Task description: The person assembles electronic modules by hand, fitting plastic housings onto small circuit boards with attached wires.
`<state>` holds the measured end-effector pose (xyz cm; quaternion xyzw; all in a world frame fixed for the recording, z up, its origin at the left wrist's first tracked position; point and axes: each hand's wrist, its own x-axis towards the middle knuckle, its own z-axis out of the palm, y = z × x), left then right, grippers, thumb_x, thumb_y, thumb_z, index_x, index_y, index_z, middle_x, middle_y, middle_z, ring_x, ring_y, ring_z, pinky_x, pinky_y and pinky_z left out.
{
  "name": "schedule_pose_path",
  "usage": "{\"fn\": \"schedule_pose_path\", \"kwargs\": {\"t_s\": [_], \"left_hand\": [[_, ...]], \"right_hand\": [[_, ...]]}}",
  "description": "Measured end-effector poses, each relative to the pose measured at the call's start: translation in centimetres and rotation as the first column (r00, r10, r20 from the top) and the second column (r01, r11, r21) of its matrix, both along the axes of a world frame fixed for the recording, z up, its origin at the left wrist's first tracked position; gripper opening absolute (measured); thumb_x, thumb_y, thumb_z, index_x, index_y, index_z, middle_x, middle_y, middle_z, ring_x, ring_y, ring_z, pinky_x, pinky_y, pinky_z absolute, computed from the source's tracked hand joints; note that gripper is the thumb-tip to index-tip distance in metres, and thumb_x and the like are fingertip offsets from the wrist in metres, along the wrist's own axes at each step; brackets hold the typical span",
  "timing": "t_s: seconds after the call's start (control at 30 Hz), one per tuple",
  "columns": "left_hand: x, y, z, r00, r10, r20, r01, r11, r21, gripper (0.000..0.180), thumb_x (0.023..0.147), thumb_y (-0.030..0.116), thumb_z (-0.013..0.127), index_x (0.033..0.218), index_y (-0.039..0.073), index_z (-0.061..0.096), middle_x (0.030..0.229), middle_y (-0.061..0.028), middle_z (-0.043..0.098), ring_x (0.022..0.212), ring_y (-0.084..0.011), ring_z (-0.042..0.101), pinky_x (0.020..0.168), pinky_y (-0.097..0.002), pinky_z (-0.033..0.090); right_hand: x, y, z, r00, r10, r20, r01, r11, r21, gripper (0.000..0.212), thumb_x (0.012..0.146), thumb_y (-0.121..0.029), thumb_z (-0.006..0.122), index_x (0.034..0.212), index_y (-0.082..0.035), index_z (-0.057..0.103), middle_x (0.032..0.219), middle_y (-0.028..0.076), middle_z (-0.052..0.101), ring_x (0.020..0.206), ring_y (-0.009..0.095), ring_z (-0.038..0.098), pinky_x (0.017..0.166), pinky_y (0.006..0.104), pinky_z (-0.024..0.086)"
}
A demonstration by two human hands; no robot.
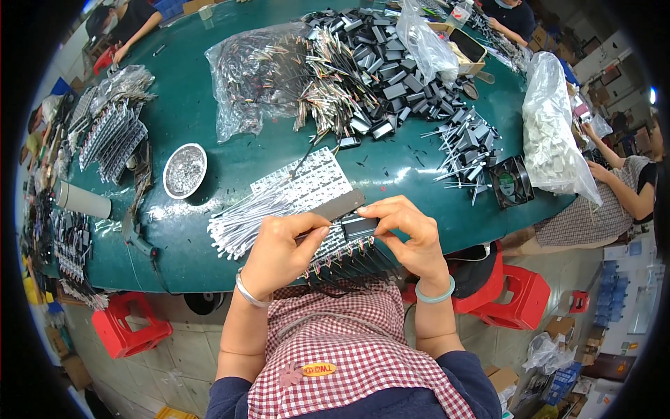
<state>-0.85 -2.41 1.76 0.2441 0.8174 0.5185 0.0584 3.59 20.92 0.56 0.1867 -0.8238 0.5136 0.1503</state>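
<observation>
My left hand [287, 244] has its thumb and forefinger closed at the near end of a flat grey-brown strip [340, 204]. My right hand [413, 234] pinches a small black plastic case [359, 227], its forefinger close to the strip's far end. Below the case, a row of small boards with thin coloured wires [342, 258] runs along the table edge. White sheets of circuit boards [321, 174] lie just beyond my hands, with a bundle of white cable-like strips [244, 223] beside my left hand.
A heap of black cases [401, 77] and bagged wires [255, 80] covers the table's far side. To the left are a white bowl [185, 171], a hand tool [137, 237] and a cup [84, 200]. A small fan [511, 181] and bag [555, 133] stand right. Co-workers sit around.
</observation>
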Motion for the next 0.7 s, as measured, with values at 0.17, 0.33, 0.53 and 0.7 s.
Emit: {"fn": "schedule_pose_path", "kwargs": {"t_s": [0.17, 0.33, 0.53, 0.7], "left_hand": [[-0.4, -0.7, -0.6, 0.941, -0.069, 0.330, 0.039, 0.995, 0.095, 0.010, 0.085, 0.006, 0.071, 0.092, -0.001, 0.074, 0.068, -0.0060, 0.068, 0.059, -0.0063, 0.056, 0.054, -0.0236, 0.043], [-0.3, -0.4, 0.3, 0.969, -0.061, 0.240, 0.074, 0.996, -0.043, 0.010, 0.084, 0.007, 0.071, 0.090, -0.001, 0.074, 0.066, -0.0067, 0.068, 0.058, -0.0081, 0.059, 0.055, -0.0241, 0.045], [0.3, -0.3, 0.5, 0.989, -0.053, 0.141, 0.061, 0.997, -0.056, 0.009, 0.085, 0.005, 0.069, 0.090, -0.002, 0.073, 0.070, -0.0141, 0.070, 0.059, -0.0161, 0.066, 0.057, -0.0282, 0.050], [0.2, 0.2, -0.3, 0.937, -0.112, 0.332, 0.104, 0.994, 0.043, 0.027, 0.089, 0.012, 0.072, 0.109, -0.005, 0.067, 0.071, -0.0113, 0.071, 0.055, -0.0116, 0.064, 0.050, -0.0260, 0.049]], "right_hand": [[0.1, -0.1, 0.1, 1.000, 0.007, 0.016, -0.007, 1.000, -0.026, 0.021, 0.068, 0.015, 0.069, 0.080, -0.002, 0.062, 0.109, 0.009, 0.074, 0.100, 0.027, 0.068, 0.086, 0.0357, 0.054], [0.1, 0.0, -0.4, 0.996, 0.011, 0.084, -0.008, 0.999, -0.047, 0.020, 0.068, 0.014, 0.069, 0.079, -0.001, 0.061, 0.109, 0.010, 0.074, 0.100, 0.026, 0.068, 0.087, 0.0356, 0.054], [0.2, -0.3, -0.3, 0.977, 0.081, 0.199, -0.055, 0.989, -0.137, 0.018, 0.068, 0.012, 0.070, 0.079, 0.000, 0.061, 0.110, 0.012, 0.073, 0.099, 0.026, 0.068, 0.086, 0.0348, 0.053], [0.5, -0.2, -0.4, 0.965, 0.088, 0.249, -0.053, 0.989, -0.141, 0.019, 0.066, 0.013, 0.071, 0.077, 0.002, 0.060, 0.109, 0.013, 0.073, 0.100, 0.026, 0.068, 0.084, 0.0352, 0.053]]}}
